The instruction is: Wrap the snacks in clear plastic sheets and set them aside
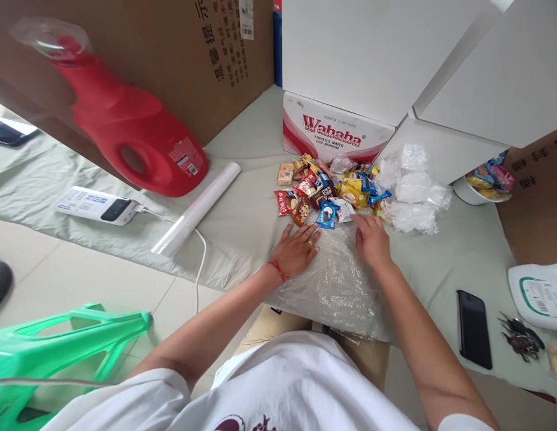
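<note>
A sheet of clear plastic film point(336, 275) lies spread on the cloth in front of me. My left hand point(298, 250) rests flat on its left side, fingers stretched out. At the upper right of the film is my right hand point(372, 240), its index finger reaching toward a small white packet point(344, 210) and the thumb apart; whether it touches the packet I cannot tell. Just left of that packet lies a small blue snack packet point(327, 214), close to my left fingertips. Beyond both hands is a pile of wrapped snacks point(309, 185). Several film-wrapped bundles point(413, 187) sit right of the pile.
A roll of plastic film point(197, 206) lies left, near a red bottle point(139, 137) and a white power bank point(96, 205) with a cable. Behind stands a Wahaba carton point(334, 129). At right are a snack-filled bowl point(475, 193), a phone point(474, 329) and keys point(521, 337).
</note>
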`<state>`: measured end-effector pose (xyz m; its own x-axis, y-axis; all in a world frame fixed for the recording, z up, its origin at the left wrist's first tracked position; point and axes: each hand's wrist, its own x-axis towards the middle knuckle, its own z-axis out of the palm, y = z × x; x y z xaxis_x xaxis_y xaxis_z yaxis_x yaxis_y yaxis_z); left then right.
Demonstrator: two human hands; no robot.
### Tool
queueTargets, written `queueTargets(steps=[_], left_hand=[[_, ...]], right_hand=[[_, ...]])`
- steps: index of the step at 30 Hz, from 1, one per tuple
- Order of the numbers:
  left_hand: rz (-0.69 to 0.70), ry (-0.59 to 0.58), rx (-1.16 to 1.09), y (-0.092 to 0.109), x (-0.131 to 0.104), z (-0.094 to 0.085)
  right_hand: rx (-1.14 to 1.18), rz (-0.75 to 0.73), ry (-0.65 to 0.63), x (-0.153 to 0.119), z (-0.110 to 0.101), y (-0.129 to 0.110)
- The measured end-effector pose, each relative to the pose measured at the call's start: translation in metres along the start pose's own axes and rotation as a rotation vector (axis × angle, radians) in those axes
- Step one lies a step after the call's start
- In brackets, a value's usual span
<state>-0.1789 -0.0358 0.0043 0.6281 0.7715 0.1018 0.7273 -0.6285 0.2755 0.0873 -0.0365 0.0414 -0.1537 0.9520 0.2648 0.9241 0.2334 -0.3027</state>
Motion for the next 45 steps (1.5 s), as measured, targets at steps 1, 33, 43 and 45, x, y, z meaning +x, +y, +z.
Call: queueTargets(steps=[1,33,43,45], left_hand=[[0.002,-0.002,0.002,0.001,0.001,0.000],[-0.031,0.011,-0.043,0.002,0.002,-0.004],[-0.025,0.004,-0.014,0.004,0.001,-0.006],[-0.027,-0.002,-0.020,0.003,0.001,-0.005]], right_hand=[[-0.066,-0.011,-0.026,0.013,0.002,-0.002],[0.242,-0.186,-0.126,-0.099,-0.009,-0.051],[0.115,-0.130,-0.168,-0.070,0.013,-0.055],[0.129,-0.122,-0.184,-0.066,0.004,-0.045]])
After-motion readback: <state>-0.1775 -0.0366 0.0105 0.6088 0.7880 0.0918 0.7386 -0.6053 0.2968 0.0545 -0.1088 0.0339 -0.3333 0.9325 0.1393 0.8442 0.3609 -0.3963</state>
